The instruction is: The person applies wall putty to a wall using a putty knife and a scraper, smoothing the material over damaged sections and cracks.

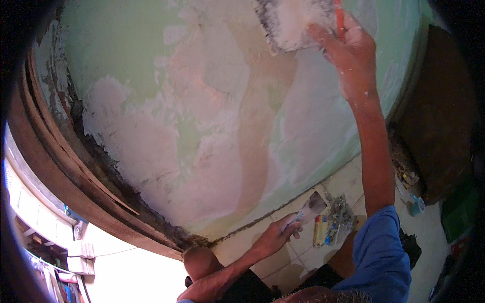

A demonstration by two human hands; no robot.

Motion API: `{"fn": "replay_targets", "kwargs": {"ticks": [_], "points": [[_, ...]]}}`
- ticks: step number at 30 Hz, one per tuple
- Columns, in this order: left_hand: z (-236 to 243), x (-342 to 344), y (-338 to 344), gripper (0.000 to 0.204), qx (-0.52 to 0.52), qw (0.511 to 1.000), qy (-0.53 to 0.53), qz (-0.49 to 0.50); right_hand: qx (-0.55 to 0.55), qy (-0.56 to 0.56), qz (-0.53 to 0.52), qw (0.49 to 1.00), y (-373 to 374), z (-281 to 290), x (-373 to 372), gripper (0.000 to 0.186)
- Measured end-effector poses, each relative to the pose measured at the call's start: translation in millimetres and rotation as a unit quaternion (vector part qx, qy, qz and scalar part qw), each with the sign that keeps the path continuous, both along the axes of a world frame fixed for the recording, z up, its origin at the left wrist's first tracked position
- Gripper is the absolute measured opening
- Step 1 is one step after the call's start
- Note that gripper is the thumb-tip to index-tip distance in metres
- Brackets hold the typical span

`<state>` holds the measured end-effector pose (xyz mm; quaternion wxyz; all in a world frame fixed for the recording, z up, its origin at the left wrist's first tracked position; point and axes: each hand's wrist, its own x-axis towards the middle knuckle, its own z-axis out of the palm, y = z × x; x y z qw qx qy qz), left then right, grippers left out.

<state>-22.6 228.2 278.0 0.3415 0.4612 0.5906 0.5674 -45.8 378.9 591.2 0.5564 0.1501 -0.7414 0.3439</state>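
Note:
My right hand (pixel 351 60) grips a wide plastering blade (pixel 288 25) with a red handle high against the wall (pixel 197 131). Its face is coated with pale paste and dark smears. The wall is green with white and pinkish patches and a darker brownish streak below the blade. Low in the view, my left hand (pixel 277 236) is closed around a smaller putty knife (pixel 315 203), held blade upward with pale paste on it, over the tiled floor.
A cracked wooden frame (pixel 55 151) borders the wall at left, beside a bright opening with hanging items. On the tiles (pixel 275 265) lie a yellow packet (pixel 320 231), debris (pixel 339 214) and a small blue cup (pixel 417 205). A dark brown panel (pixel 437 116) stands at right.

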Motion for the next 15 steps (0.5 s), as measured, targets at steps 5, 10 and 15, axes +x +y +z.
{"fn": "replay_targets", "kwargs": {"ticks": [5, 10, 15], "points": [[6, 1, 0, 0.034, -0.020, 1.000, 0.002, 0.001, 0.044, 0.005, -0.045, 0.998, -3, -8, -16, 0.043], [14, 0, -3, 0.033, -0.022, 0.999, 0.028, 0.004, 0.148, 0.013, -0.213, 0.966, 17, 1, -23, 0.044], [5, 0, -2, 0.033, -0.009, 1.000, 0.002, -0.003, 0.083, 0.031, -0.175, 0.981, 28, 15, -12, 0.044]]}}
